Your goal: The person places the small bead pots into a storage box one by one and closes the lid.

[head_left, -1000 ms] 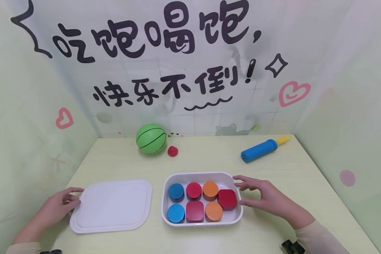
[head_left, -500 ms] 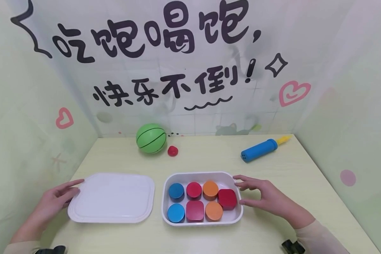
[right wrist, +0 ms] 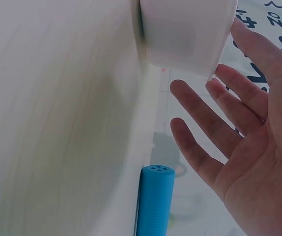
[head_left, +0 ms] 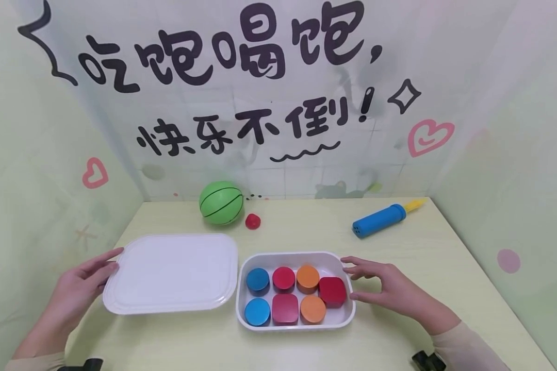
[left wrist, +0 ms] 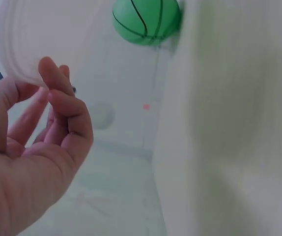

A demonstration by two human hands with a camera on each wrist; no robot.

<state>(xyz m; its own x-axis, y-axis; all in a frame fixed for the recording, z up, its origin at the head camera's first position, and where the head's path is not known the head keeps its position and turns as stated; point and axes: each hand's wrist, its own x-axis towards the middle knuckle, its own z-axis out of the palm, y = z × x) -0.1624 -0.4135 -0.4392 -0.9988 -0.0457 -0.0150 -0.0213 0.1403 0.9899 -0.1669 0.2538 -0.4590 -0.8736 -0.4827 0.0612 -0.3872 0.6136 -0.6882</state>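
Observation:
My left hand pinches the left edge of a white plastic lid, which is raised off the table in the head view. In the left wrist view the thumb and fingers meet at the lid's rim. Just right of the lid stands a white rectangular box without a cover. Round blue blocks, orange blocks and red blocks, some squarish, lie inside it. My right hand touches the box's right rim with spread fingertips; the right wrist view shows the fingers mostly straight against the box wall.
A green ball and a small red piece lie at the back of the table. At the back right is a blue hand pump with a yellow nozzle. Fabric walls enclose the table's back and sides.
My left hand has lifted the lid from the table, bringing it up and slightly right towards the box. The right hand and the box have stayed in place.

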